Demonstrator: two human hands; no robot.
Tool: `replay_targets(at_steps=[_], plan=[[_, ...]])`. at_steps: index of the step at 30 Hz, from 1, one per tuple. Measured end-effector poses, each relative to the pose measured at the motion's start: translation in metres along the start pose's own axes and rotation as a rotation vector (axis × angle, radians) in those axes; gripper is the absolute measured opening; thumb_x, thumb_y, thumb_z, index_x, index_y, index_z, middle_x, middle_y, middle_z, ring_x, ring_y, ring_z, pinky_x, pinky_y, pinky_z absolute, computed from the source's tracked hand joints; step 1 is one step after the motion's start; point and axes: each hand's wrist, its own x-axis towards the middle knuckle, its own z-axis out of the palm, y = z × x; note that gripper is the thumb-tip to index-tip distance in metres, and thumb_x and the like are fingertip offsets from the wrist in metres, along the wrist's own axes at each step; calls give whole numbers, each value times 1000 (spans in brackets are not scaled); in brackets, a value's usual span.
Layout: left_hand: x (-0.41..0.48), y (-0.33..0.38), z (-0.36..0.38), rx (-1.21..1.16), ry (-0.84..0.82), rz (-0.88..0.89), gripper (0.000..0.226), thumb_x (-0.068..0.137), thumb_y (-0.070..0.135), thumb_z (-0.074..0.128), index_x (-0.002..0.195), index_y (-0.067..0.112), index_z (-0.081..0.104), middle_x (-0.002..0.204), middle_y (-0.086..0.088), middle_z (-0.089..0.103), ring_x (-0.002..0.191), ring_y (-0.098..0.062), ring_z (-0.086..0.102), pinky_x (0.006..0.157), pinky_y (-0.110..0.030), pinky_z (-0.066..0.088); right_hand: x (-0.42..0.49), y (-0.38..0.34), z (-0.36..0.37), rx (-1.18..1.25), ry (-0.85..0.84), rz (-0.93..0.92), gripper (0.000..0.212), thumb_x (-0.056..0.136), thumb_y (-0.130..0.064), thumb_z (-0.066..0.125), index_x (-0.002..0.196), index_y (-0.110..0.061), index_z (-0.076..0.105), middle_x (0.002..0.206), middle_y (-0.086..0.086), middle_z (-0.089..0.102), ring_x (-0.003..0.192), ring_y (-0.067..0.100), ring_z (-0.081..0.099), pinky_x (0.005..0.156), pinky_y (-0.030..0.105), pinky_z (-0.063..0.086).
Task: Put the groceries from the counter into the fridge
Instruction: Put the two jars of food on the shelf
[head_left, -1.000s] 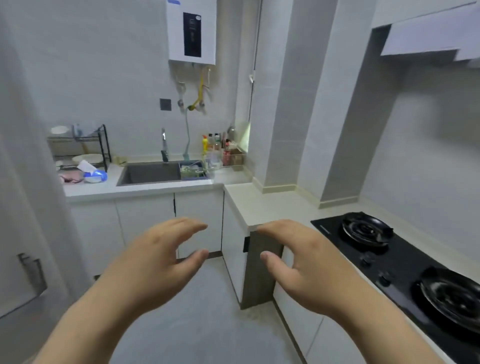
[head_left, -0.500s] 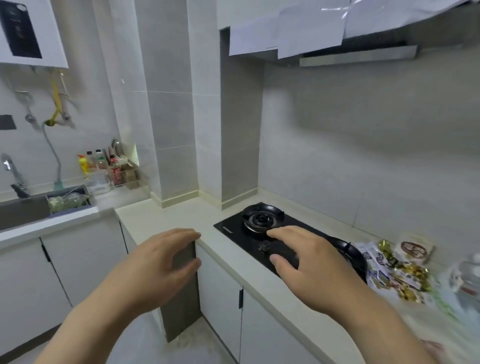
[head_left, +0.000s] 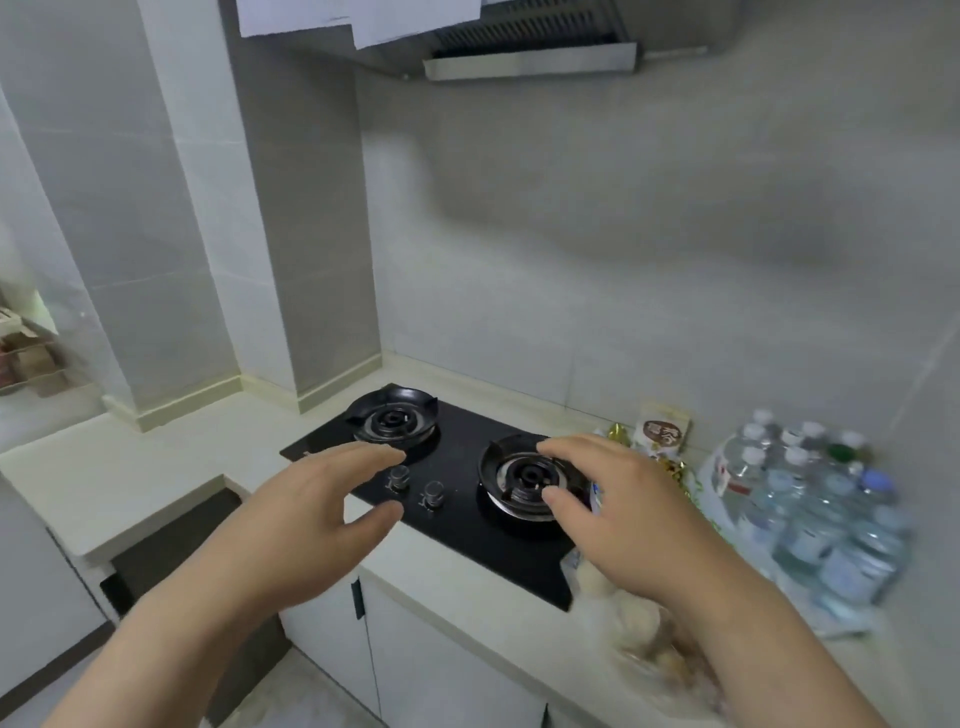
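Note:
Groceries lie on the white counter to the right of the black gas hob. A shrink-wrapped pack of water bottles stands at the far right. Behind the hob's right side a white snack bag leans on the wall, with gold-wrapped packets below it. A clear bag of pale round items lies near the counter's front edge, partly hidden by my right arm. My left hand hovers over the hob's front left, empty, fingers relaxed. My right hand hovers over the right burner, empty. No fridge is in view.
A range hood hangs above the hob. Two knobs sit at the hob's front. White cabinet doors run under the counter. A grey tiled column stands left of the hob, with a rack of small items at the far left.
The view has swung right from the sink corner to the hob. The water bottles and snack bags have come fully into view. Both hands stay raised, apart and empty.

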Motion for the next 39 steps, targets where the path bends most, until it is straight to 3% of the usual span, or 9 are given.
replay_targets(at_steps=[5, 8, 14, 18, 24, 29, 32, 36, 39], plan=[[43, 13, 29, -73, -76, 84, 48, 93, 46, 54, 140, 43, 43, 137, 32, 41, 102, 10, 47, 89, -11, 33, -9, 39, -19, 25, 78, 193, 37, 93, -32, 62, 129, -41, 58, 122, -30, 49, 112, -5, 47, 94, 15, 34], [72, 13, 51, -129, -117, 147, 48, 92, 43, 56, 138, 42, 45, 134, 33, 42, 112, 8, 45, 91, -12, 33, -15, 61, -27, 38, 140, 297, 34, 91, -29, 65, 121, -43, 61, 119, -31, 54, 108, -7, 50, 100, 18, 39], [122, 0, 94, -217, -256, 262, 44, 91, 43, 58, 133, 46, 48, 115, 47, 36, 115, 13, 41, 89, -9, 33, -22, 89, -33, 9, 213, 506, 32, 91, -24, 66, 113, -44, 59, 112, -30, 54, 101, -1, 56, 90, 15, 40], [150, -2, 125, -283, -323, 312, 42, 90, 41, 61, 131, 43, 51, 110, 48, 37, 104, 17, 45, 82, -4, 34, -23, 101, -27, -21, 243, 621, 34, 90, -27, 65, 122, -39, 62, 120, -25, 59, 109, 3, 58, 99, 27, 46], [177, 3, 165, -335, -452, 403, 42, 90, 37, 63, 131, 39, 54, 118, 37, 48, 77, 26, 47, 74, -4, 36, -25, 113, -3, -23, 214, 746, 35, 91, -27, 65, 114, -52, 55, 107, -39, 50, 106, 1, 56, 91, 20, 43], [194, 9, 204, -341, -516, 474, 45, 90, 35, 64, 134, 31, 55, 131, 21, 54, 119, 6, 49, 98, -12, 36, -19, 130, 21, -48, 134, 781, 36, 91, -28, 63, 124, -43, 58, 114, -32, 52, 112, -2, 53, 101, 23, 42], [200, 15, 225, -344, -565, 491, 43, 90, 31, 65, 132, 31, 56, 125, 26, 53, 111, 10, 46, 88, 0, 32, -18, 146, 33, -41, 95, 788, 40, 90, -28, 64, 128, -38, 59, 113, -30, 51, 112, -2, 53, 101, 23, 43], [207, 20, 254, -336, -609, 448, 42, 89, 30, 64, 131, 29, 57, 127, 21, 56, 113, 4, 51, 95, -12, 40, -23, 178, 47, -46, 5, 797, 42, 88, -29, 66, 129, -35, 59, 115, -23, 55, 106, -2, 54, 97, 18, 42], [209, 29, 275, -324, -645, 425, 38, 88, 25, 65, 126, 27, 61, 118, 23, 56, 107, 5, 51, 86, -3, 36, -28, 205, 56, 7, -68, 789, 44, 86, -29, 67, 129, -34, 59, 125, -15, 61, 114, 3, 58, 101, 28, 47]])
